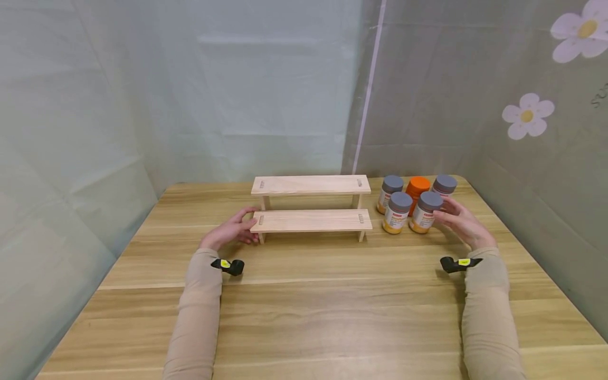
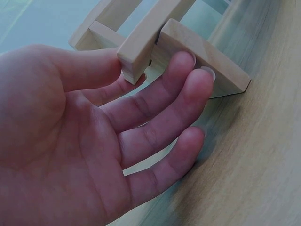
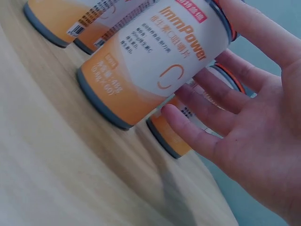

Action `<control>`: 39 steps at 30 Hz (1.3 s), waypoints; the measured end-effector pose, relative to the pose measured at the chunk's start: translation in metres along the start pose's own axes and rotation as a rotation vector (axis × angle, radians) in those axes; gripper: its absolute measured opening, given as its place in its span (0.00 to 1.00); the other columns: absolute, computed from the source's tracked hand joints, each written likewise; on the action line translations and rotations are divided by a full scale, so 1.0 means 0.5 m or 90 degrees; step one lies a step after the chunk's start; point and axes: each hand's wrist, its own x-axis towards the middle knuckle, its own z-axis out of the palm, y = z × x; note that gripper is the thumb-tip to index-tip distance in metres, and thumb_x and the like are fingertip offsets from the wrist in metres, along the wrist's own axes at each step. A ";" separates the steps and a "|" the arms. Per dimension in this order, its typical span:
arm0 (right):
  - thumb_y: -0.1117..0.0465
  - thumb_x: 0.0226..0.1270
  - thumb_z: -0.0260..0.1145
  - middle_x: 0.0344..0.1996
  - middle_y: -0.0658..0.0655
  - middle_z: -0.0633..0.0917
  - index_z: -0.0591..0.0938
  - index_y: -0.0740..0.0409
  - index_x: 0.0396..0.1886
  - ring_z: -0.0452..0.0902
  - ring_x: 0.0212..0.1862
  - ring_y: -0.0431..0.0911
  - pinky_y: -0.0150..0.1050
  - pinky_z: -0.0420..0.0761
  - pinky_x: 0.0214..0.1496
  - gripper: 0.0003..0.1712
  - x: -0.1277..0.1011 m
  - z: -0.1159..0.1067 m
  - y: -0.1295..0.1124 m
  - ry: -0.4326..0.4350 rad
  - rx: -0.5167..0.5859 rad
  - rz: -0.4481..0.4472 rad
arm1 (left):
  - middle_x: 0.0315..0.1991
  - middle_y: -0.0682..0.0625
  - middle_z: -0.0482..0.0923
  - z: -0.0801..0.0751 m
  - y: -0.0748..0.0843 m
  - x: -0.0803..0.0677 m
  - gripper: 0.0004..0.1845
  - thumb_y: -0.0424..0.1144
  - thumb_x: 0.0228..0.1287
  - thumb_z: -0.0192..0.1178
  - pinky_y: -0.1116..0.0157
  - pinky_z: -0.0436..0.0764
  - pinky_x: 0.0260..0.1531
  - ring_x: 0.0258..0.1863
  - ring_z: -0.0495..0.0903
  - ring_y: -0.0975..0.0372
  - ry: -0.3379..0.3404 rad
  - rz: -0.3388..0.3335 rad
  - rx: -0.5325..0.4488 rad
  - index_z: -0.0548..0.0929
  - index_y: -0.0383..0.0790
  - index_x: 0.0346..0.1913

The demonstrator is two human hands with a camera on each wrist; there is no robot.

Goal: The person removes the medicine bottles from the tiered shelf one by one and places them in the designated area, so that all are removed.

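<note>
A two-tier pale wooden shelf (image 1: pixel 311 220) stands near the back of the table. My left hand (image 1: pixel 234 230) holds the left end of its lower tier. In the left wrist view, the thumb lies against the board's end (image 2: pixel 136 56), and the fingers curl below it by the side leg (image 2: pixel 207 54). My right hand (image 1: pixel 463 221) holds a grey-capped supplement bottle (image 1: pixel 423 219) at its right side. In the right wrist view, the thumb is by the cap and the fingers reach behind the labelled bottle (image 3: pixel 150 66). The bottle stands upright on the table.
Beside it stand another grey-capped bottle (image 1: pixel 397 215), an orange-capped bottle (image 1: pixel 418 184) and two more grey-capped ones behind. They are grouped right of the shelf. Fabric curtains (image 1: pixel 266 95) hang behind and beside the wooden table (image 1: pixel 332 311).
</note>
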 end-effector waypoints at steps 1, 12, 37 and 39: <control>0.65 0.71 0.59 0.51 0.36 0.77 0.69 0.38 0.60 0.74 0.52 0.28 0.24 0.75 0.53 0.23 -0.001 0.000 -0.003 0.006 -0.001 -0.001 | 0.38 0.46 0.80 0.000 0.000 0.000 0.32 0.46 0.78 0.43 0.63 0.80 0.40 0.35 0.83 0.63 0.000 0.000 -0.001 0.46 0.42 0.76; 0.62 0.74 0.56 0.54 0.36 0.73 0.65 0.49 0.68 0.70 0.54 0.29 0.24 0.68 0.52 0.25 -0.007 0.012 -0.051 0.045 -0.121 0.016 | 0.35 0.48 0.80 -0.001 -0.001 -0.002 0.31 0.46 0.78 0.43 0.63 0.80 0.39 0.34 0.84 0.64 -0.003 0.005 -0.002 0.46 0.43 0.76; 0.46 0.72 0.56 0.65 0.71 0.70 0.67 0.63 0.68 0.67 0.63 0.60 0.60 0.66 0.65 0.34 0.001 0.104 -0.174 0.257 -0.466 0.005 | 0.38 0.45 0.81 0.005 -0.008 0.004 0.30 0.47 0.78 0.42 0.63 0.80 0.41 0.35 0.84 0.63 0.003 0.003 0.017 0.48 0.43 0.75; 0.48 0.73 0.56 0.64 0.72 0.70 0.68 0.63 0.67 0.65 0.64 0.66 0.65 0.64 0.65 0.31 0.008 0.122 -0.181 0.272 -0.492 -0.016 | 0.44 0.40 0.80 0.005 -0.005 0.004 0.30 0.46 0.78 0.43 0.63 0.81 0.41 0.37 0.84 0.62 0.006 0.006 0.029 0.48 0.42 0.75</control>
